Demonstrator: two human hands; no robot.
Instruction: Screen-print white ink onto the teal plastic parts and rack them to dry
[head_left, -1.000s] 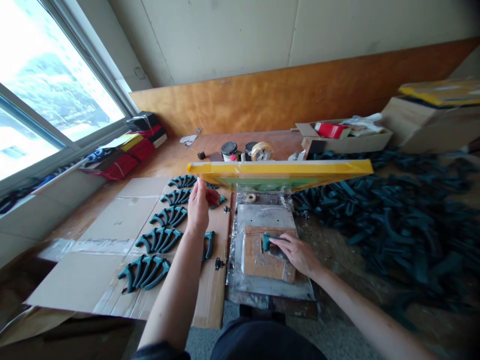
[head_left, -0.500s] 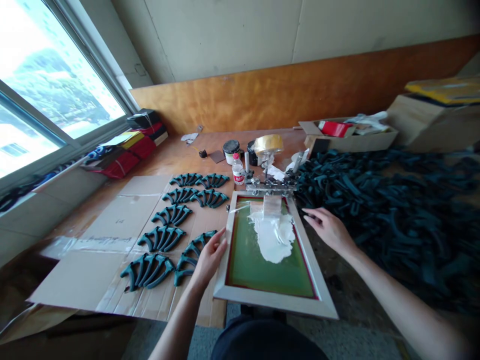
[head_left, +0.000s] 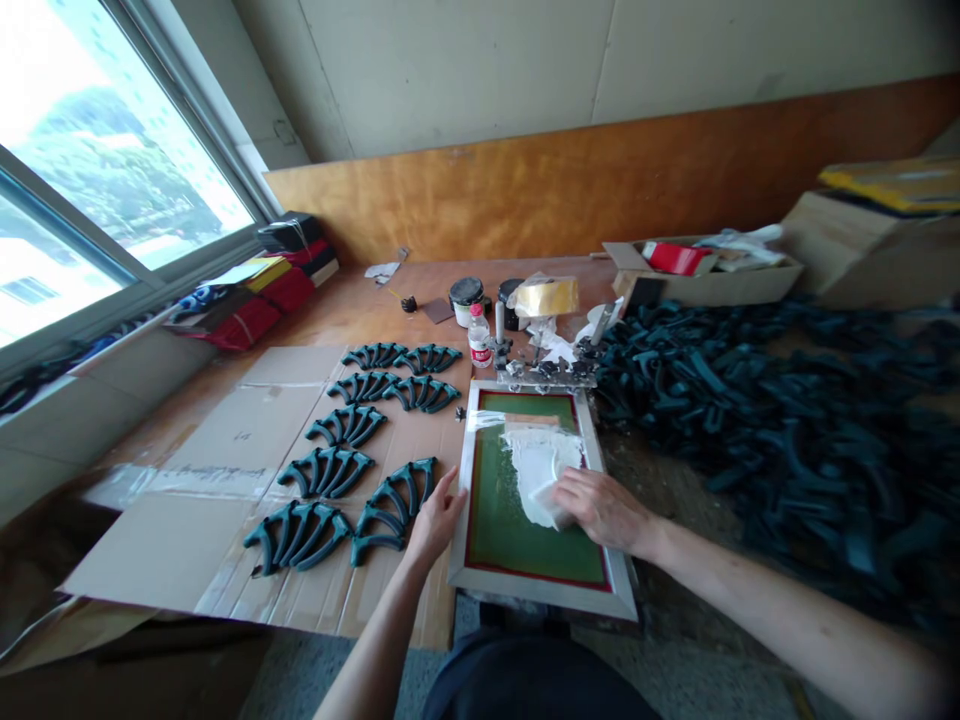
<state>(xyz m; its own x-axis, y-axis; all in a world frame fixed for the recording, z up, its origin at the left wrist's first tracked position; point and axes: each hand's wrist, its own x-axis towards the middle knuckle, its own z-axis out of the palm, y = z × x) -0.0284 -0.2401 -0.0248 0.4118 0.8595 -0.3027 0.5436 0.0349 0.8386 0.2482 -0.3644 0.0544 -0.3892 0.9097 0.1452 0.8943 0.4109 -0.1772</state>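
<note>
A screen-printing frame [head_left: 540, 592] with green mesh lies in front of me, a patch of white ink [head_left: 534, 452] spread over its middle. My right hand [head_left: 600, 508] is closed around a pale squeegee [head_left: 547, 496] at the ink's lower right; the fingers cover part of the tool. At the frame's left side, my left hand [head_left: 437, 518] has its fingers stretched out near the rim, holding nothing. Just left of that hand, dark green curved parts [head_left: 401, 500] lie fanned out on flattened cardboard [head_left: 217, 440].
A metal hinge clamp [head_left: 546, 372] stands behind the frame. Near it are a red-capped bottle [head_left: 480, 340], an ink jar [head_left: 466, 300] and a roll of tape [head_left: 551, 296]. To the right lies a large heap of dark curved parts [head_left: 750, 420], with an open carton [head_left: 720, 280] behind.
The frame's near end has gone down, so it lies flatter. My right hand has moved left from the frame's right edge onto the squeegee, which has come nearer to me.
</note>
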